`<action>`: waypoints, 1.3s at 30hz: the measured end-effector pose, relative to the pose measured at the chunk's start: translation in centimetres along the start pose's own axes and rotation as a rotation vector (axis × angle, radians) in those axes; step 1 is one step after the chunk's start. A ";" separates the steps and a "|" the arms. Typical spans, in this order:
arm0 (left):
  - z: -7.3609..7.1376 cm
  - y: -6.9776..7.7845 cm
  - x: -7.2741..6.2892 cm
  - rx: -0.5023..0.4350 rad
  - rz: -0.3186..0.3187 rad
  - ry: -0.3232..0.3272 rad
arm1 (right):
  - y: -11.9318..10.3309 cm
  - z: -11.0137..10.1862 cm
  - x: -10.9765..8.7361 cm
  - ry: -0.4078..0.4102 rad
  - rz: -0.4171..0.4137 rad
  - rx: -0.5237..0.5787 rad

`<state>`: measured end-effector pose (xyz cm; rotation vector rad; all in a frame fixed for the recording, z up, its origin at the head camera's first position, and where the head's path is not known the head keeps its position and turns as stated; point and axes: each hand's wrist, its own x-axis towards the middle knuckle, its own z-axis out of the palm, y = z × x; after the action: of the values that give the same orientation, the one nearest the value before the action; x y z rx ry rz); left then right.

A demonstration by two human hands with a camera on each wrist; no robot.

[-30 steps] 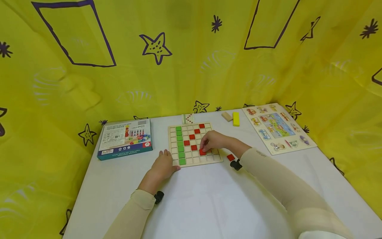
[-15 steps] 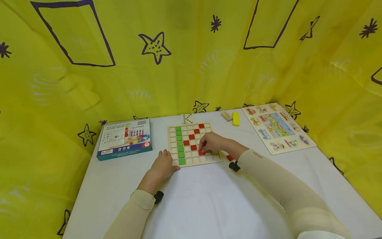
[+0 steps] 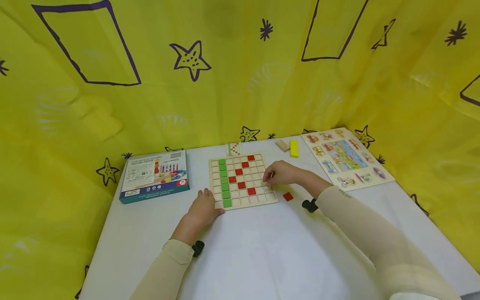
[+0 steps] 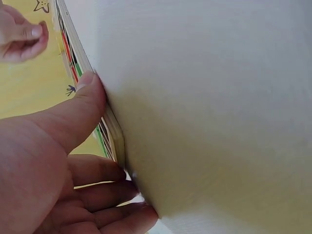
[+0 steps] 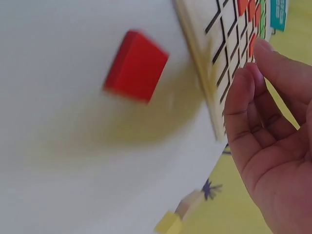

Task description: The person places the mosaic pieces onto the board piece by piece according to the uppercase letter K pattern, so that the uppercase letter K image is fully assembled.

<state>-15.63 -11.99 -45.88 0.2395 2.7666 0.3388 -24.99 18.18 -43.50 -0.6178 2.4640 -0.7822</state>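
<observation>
A wooden grid board (image 3: 243,205) lies mid-table, with a column of green square tiles (image 3: 224,181) and several red tiles (image 3: 241,185) in its cells. At the board's near left corner rests my left hand (image 3: 202,207), its thumb along the front edge and its fingers beside the left edge. In the left wrist view the thumb (image 4: 92,90) touches the board's side (image 4: 113,129). My right hand (image 3: 282,173) hovers over the board's right edge, fingers loosely bent and holding nothing. Just right of the board, a loose red tile (image 3: 287,196) lies on the table, also large in the right wrist view.
A small pattern card (image 3: 234,148) sits behind the board. Beyond the right hand are a plain wooden block (image 3: 282,145) and a yellow block (image 3: 294,148). A picture puzzle board (image 3: 352,183) lies at the right, a flat toy box (image 3: 154,175) at the left. Yellow curtain (image 3: 225,96) surrounds the table.
My right hand has let go of a red tile, which now lies in a cell near the board's front, and has moved right toward the board's edge. The left hand stays at the corner.
</observation>
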 end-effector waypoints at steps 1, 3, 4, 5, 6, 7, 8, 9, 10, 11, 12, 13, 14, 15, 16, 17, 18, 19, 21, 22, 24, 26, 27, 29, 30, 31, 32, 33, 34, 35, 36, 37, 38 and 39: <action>0.0 0.0 0.0 0.001 -0.002 -0.001 | 0.4 -0.3 -0.5 -0.001 0.003 -0.003; 0.1 0.0 0.0 -0.002 -0.006 -0.003 | 1.3 -0.6 -1.4 -0.001 0.008 -0.011; 0.1 -0.1 0.0 0.000 -0.007 -0.004 | 1.7 -0.7 -1.9 0.000 0.011 -0.015; 0.1 -0.1 0.0 0.002 -0.005 -0.003 | 2.0 -0.7 -2.4 -0.001 0.017 -0.017; 0.1 -0.1 0.0 0.004 -0.003 -0.003 | 2.4 -0.7 -2.8 -0.002 0.024 -0.018; 0.1 -0.1 0.0 0.001 -0.001 -0.001 | 2.7 -0.7 -3.3 -0.004 0.023 -0.018; 0.1 -0.1 0.0 0.002 0.002 0.000 | 2.9 -0.6 -3.7 -0.007 0.028 -0.016; 0.1 -0.1 0.0 0.001 0.003 -0.001 | 3.2 -0.4 -4.0 -0.010 0.030 -0.014; 0.1 -0.1 0.0 0.000 0.001 -0.001 | 3.4 -0.3 -4.3 -0.014 0.027 -0.011; 0.1 -0.2 0.0 -0.001 0.002 0.001 | 3.6 -0.1 -4.5 -0.020 0.026 -0.008; 0.1 -0.2 0.0 -0.005 0.002 0.004 | 3.9 0.0 -4.6 -0.025 0.020 -0.007; 0.1 -0.3 0.0 -0.009 0.003 0.007 | 4.1 0.2 -4.7 -0.028 0.018 -0.001; 0.1 -0.3 -0.1 -0.009 0.005 0.009 | 4.3 0.3 -4.8 -0.029 0.023 0.004; 0.1 -0.3 -0.1 -0.009 0.006 0.009 | 4.4 0.5 -4.9 -0.029 0.021 0.007; 0.1 -0.3 -0.1 -0.008 0.010 0.012 | 4.5 0.6 -5.0 -0.028 0.017 0.008; 0.1 -0.3 -0.1 -0.005 0.015 0.014 | 4.6 0.7 -5.1 -0.024 0.017 0.008; 0.1 -0.3 -0.1 -0.002 0.018 0.014 | 4.6 0.8 -5.1 -0.020 0.015 0.008; 0.2 -0.3 -0.1 0.000 0.021 0.014 | 4.7 0.9 -5.1 -0.016 0.017 0.012; 0.2 -0.2 -0.1 0.005 0.026 0.015 | 4.6 0.9 -5.2 -0.016 0.007 0.011; 0.2 -0.2 -0.1 0.004 0.027 0.015 | 4.6 0.9 -5.2 -0.017 0.000 0.009; 0.2 -0.1 -0.1 0.005 0.030 0.015 | 4.6 0.7 -5.1 -0.021 -0.005 0.009; 0.1 -0.1 -0.1 0.003 0.030 0.016 | 4.5 0.6 -5.1 -0.028 -0.010 0.000; 0.1 -0.1 -0.1 0.004 0.032 0.015 | 4.4 0.4 -5.0 -0.028 -0.011 -0.005; 0.1 0.0 -0.1 0.007 0.035 0.016 | 4.2 0.2 -4.9 -0.027 -0.005 -0.008; 0.1 0.0 -0.1 0.008 0.037 0.016 | 4.0 0.1 -4.8 -0.027 -0.002 -0.006; 0.1 -0.1 -0.1 0.010 0.037 0.017 | 3.9 0.0 -4.7 -0.027 0.000 -0.002; 0.1 0.0 -0.1 0.013 0.038 0.016 | 3.6 -0.1 -4.5 -0.025 -0.001 0.006; 0.1 0.0 -0.1 0.015 0.037 0.015 | 3.4 -0.2 -4.4 -0.024 -0.001 0.016; 0.1 0.0 -0.1 0.016 0.035 0.015 | 3.1 -0.2 -4.2 -0.023 -0.004 0.024; 0.0 0.0 -0.1 0.015 0.033 0.015 | 2.8 -0.2 -4.1 -0.022 -0.004 0.031; 0.0 -0.1 -0.1 0.014 0.031 0.014 | 2.5 -0.2 -3.9 -0.024 -0.006 0.036; 0.0 0.0 -0.1 0.013 0.028 0.013 | 2.2 -0.2 -3.7 -0.024 -0.008 0.041; 0.0 0.0 -0.1 0.010 0.025 0.012 | 1.9 -0.2 -3.5 -0.023 -0.010 0.046; -0.1 0.0 -0.1 0.008 0.022 0.010 | 1.6 -0.1 -3.2 -0.022 -0.010 0.051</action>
<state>-15.54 -12.08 -45.79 0.2707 2.7774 0.3361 -22.91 21.12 -43.45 -0.6172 2.4147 -0.8351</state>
